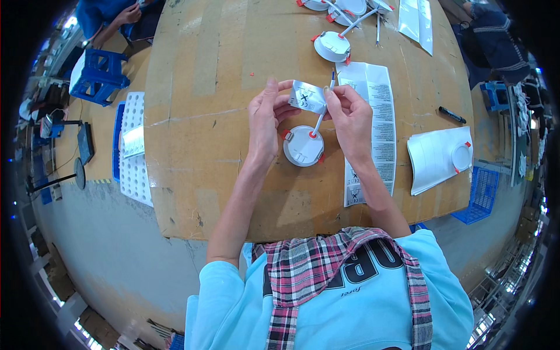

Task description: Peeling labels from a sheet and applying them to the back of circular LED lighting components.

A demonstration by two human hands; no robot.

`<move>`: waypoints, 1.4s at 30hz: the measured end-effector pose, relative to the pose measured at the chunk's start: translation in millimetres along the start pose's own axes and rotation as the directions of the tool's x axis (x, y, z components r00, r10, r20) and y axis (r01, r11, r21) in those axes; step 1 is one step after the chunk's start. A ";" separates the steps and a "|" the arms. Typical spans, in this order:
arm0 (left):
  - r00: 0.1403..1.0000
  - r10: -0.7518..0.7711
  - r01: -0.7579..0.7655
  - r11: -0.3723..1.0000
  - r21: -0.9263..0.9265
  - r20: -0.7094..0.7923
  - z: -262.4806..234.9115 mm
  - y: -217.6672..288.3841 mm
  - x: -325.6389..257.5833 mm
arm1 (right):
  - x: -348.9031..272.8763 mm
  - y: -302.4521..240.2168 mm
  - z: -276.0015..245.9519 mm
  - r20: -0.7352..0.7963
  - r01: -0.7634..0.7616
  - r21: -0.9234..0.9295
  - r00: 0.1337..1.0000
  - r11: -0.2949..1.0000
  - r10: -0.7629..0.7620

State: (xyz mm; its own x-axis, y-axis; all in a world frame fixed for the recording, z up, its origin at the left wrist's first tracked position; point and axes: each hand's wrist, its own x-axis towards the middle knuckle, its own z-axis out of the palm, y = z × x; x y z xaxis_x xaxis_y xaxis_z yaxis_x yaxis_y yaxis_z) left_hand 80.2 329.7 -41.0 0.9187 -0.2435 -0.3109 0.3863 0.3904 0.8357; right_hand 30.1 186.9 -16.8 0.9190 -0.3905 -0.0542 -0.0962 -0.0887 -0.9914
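1. Downlight (303, 146): white, round, lies on the brown table (198, 151) between the forearms; red clips at its rim. Its white cable (318, 124) rises to the right hand (353, 114).
2. Silver label (307, 97): held up above the downlight, beside the cable. Whether its right end touches the cable, cannot tell.
3. Left hand (268, 114): thumb raised, fingers bent at the label's left edge; firmness of grip unclear.
4. Right hand: thumb and fingers pinched together on the cable, by the label's right end. Bare wire tips show above the thumb.
5. Handling, my judgement: keep the cable straight and slack, so the downlight is not dragged.
6. Hold the label by its edges, flat and square to the cable; a skewed edge would likely crease.
7. Printed label sheet (382, 116) lies partly under the right forearm; best to lift clear of it.
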 end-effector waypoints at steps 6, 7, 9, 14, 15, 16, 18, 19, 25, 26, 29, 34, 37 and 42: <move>0.996 -0.029 0.022 0.996 0.081 0.085 -3.5 -0.2 -1.2 | 0.9 3.7 -4.2 0.035 -0.033 0.010 0.999 0.999 0.033; 0.993 0.002 -0.018 0.991 0.131 0.121 -3.0 -1.3 -1.7 | 1.1 4.4 -4.9 0.040 -0.035 0.010 0.999 0.999 0.035; 0.991 -0.024 0.007 0.992 0.129 0.130 -2.5 -3.3 -3.1 | 3.0 3.5 -7.5 0.054 -0.033 0.002 0.998 0.999 0.033; 0.987 -0.018 0.006 0.997 0.072 0.161 -3.5 -4.4 -4.9 | 23.0 -16.6 -20.3 -0.044 0.324 -0.415 0.926 0.850 -0.375; 0.984 -0.012 -0.002 0.997 0.076 0.178 -3.7 -4.0 -5.1 | 30.6 -24.1 -25.9 0.093 0.430 -0.531 0.886 0.730 -0.454; 0.980 0.005 -0.021 0.997 0.074 0.199 -3.8 -3.5 -5.2 | 38.8 -29.3 -26.7 0.106 0.427 -0.541 0.889 0.724 -0.446; 0.978 -0.003 -0.013 0.997 0.073 0.211 -4.1 -1.9 -6.3 | 56.1 -37.3 -23.6 0.405 0.647 -0.516 0.761 0.560 -0.506; 0.972 0.017 -0.031 0.998 0.056 0.236 -4.4 -1.0 -6.8 | 63.1 -40.1 -21.3 0.409 0.649 -0.516 0.760 0.559 -0.505; 0.965 -0.002 -0.007 0.999 0.035 0.263 -9.9 2.9 -7.6 | 91.6 -44.1 -7.5 0.710 0.617 -0.426 0.681 0.662 -0.179; 0.968 -0.018 0.007 0.999 0.045 0.249 -10.8 2.9 -7.1 | 94.9 -43.5 -6.0 0.736 0.547 -0.388 0.669 0.742 -0.107; 0.966 -0.062 0.057 0.998 0.029 0.251 -12.8 2.5 -5.4 | 102.7 -42.6 -5.6 0.783 0.432 -0.369 0.622 0.823 0.024; 0.966 -0.048 0.040 0.999 0.036 0.253 -13.4 1.7 -4.9 | 109.2 -43.7 -7.7 0.818 0.395 -0.350 0.571 0.849 0.072; 0.967 -0.050 0.039 0.998 0.050 0.250 -12.5 1.8 -4.4 | 109.6 -45.8 -7.6 0.827 0.388 -0.362 0.553 0.848 0.101; 0.967 -0.059 0.045 0.997 0.059 0.249 -10.5 2.2 -5.3 | 115.0 -50.8 -3.3 0.896 0.698 -0.257 0.432 0.669 -0.107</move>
State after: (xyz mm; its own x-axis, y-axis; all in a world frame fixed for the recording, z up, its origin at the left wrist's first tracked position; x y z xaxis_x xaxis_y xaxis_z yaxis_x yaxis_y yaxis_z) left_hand 77.1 341.2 -42.2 0.8448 -0.4798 -0.2368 0.4222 0.3257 0.8460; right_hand 139.4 143.5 27.7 0.7495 0.6615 -0.0240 0.4790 -0.5670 -0.6701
